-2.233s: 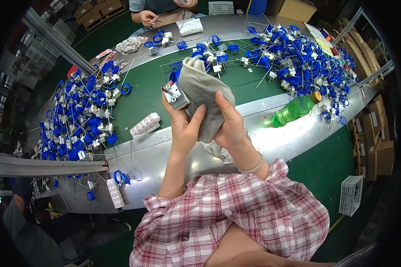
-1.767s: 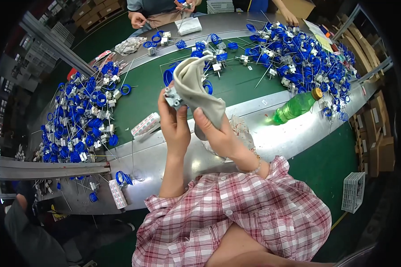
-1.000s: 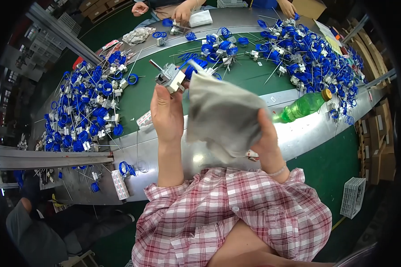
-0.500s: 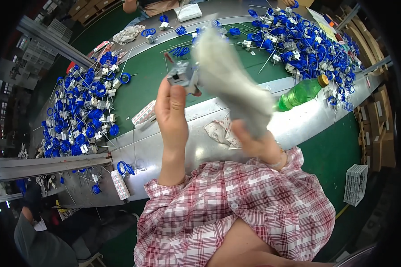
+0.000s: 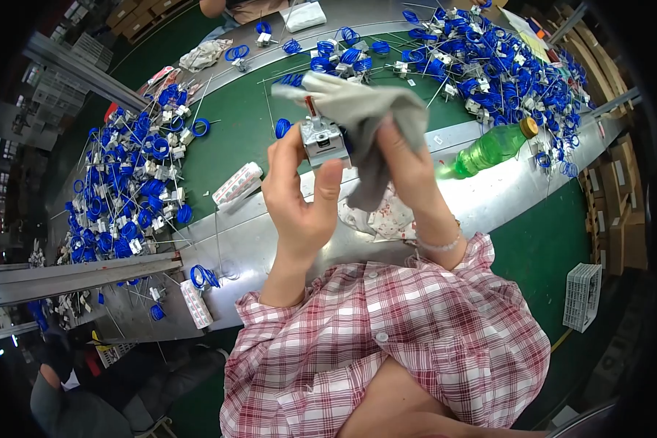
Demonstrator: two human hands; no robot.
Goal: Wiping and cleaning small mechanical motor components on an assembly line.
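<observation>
My left hand (image 5: pixel 299 208) holds a small boxy metal unit (image 5: pixel 324 143) between thumb and fingers, above the near edge of the table. A red-tipped stem (image 5: pixel 312 106) sticks up from its top, and a bit of blue shows behind it. In my right hand (image 5: pixel 407 164) is a grey-white cloth (image 5: pixel 376 106), bunched under the thumb. The cloth's upper part reaches left behind the stem, and its darker end hangs below. Whether it touches the unit I cannot tell. A spotted white cloth (image 5: pixel 393 219) lies on the metal ledge beneath my right hand.
Heaps of blue-coiled units lie at left (image 5: pixel 135 175) and far right (image 5: pixel 504 73). A green bottle (image 5: pixel 493 152) rests on its side at right. On the left lie a white patterned packet (image 5: pixel 238 186) and a metal rail (image 5: pixel 80 281). Another person's arm (image 5: pixel 213 7) shows across the table.
My right hand has moved up and left, bringing the cloth, stretched out and blurred before, up to the unit. My left hand has moved slightly right, turning the unit more upright.
</observation>
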